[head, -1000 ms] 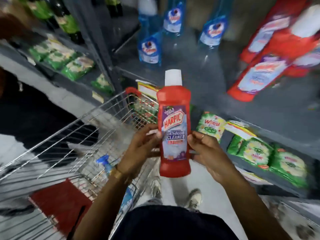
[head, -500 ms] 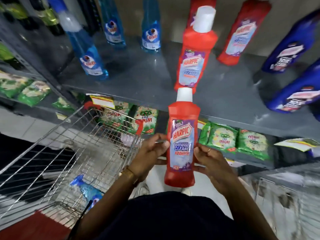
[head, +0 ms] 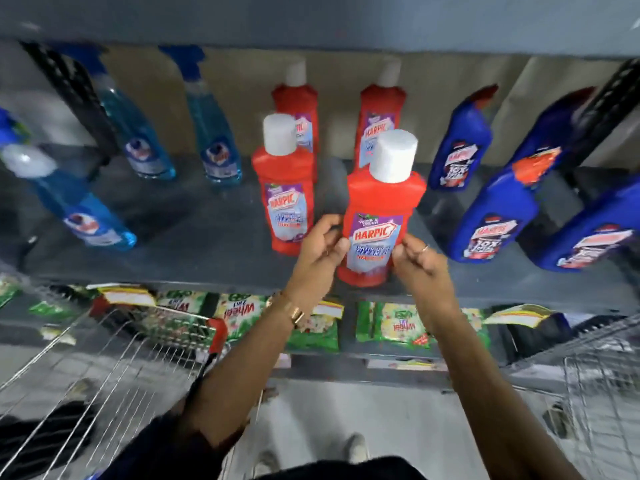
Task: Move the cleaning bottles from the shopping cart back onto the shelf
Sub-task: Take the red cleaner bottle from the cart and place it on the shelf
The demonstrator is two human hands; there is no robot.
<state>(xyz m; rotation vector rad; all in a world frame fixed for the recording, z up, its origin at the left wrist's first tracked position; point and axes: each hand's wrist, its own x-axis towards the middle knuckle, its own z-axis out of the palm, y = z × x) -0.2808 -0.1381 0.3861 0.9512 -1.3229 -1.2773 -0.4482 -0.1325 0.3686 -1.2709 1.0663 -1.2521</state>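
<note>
A red Harpic bottle [head: 377,199] with a white cap stands upright near the front edge of the grey shelf [head: 207,244]. My left hand [head: 320,247] presses its left side with the thumb on the label. My right hand [head: 420,263] closes on its right side. To its left stands another red Harpic bottle [head: 285,202], and two more red bottles [head: 375,123] stand behind. The wire shopping cart [head: 121,358] is at the lower left; what it holds is hidden in this view.
Light blue spray bottles [head: 138,140] stand on the left of the shelf and dark blue Harpic bottles [head: 491,216] on the right. Green detergent packs [head: 394,323] fill the shelf below. Another wire basket [head: 602,375] is at the lower right.
Both hands carried the red bottle from above the cart up and forward to the shelf, where its base now rests near the front edge. The view swung up towards the shelf.
</note>
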